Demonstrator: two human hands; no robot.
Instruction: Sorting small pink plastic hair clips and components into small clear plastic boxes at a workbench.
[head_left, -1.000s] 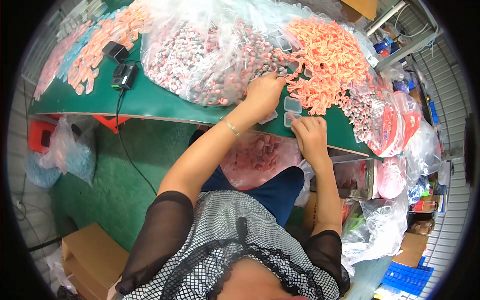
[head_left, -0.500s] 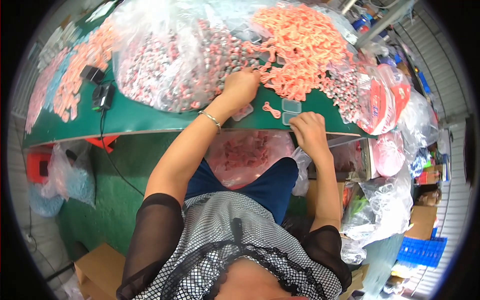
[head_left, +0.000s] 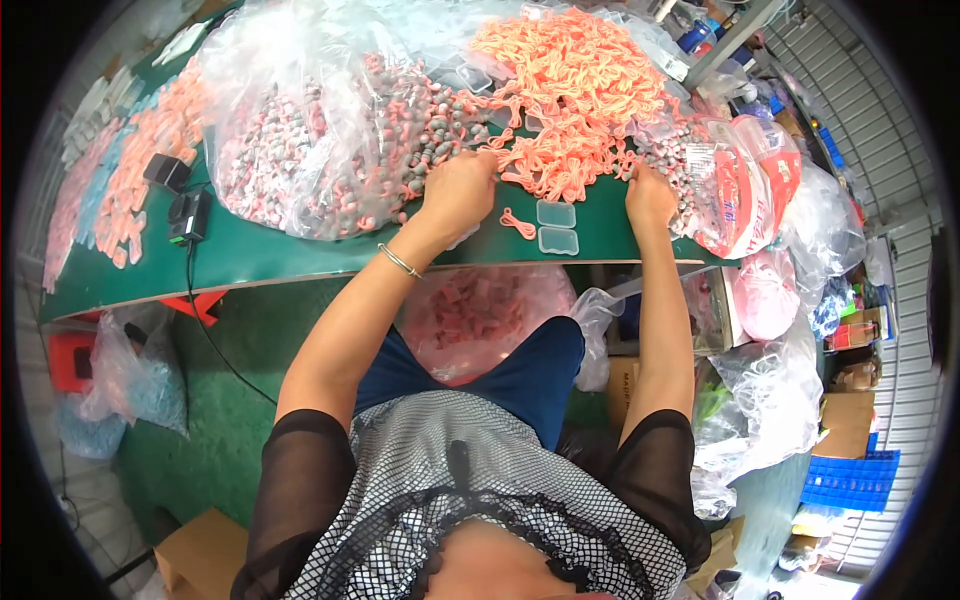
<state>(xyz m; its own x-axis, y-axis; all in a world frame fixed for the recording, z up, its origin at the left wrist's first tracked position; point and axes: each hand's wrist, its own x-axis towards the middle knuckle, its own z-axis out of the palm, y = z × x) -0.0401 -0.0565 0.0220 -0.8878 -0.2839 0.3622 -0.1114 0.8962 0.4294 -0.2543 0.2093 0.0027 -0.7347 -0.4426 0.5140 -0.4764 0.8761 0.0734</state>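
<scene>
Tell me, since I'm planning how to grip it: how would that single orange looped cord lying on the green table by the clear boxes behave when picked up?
The orange looped cord looks thin and coiled, so probably floppy and dangling from a pinch. It seems very light, likely sliding easily on the smooth green table. It won't roll, but it could snag on the big cord pile nearby.

- Heap of orange cords [head_left: 575,95] — thin, salmon-orange loops tangled into a wide, loose mound toward the far right of the green worktop [head_left: 300,255]; its near fringe trails down almost to the middle of the worktop.
- Single orange cord [head_left: 517,223] — one small looped piece lying flat by itself, just inside the near edge and apart from the heap.
- Two clear plastic boxes [head_left: 556,226] — small, rounded rectangles, see-through, lying flat one behind the other and touching, just right of the single cord at the near edge.
</scene>
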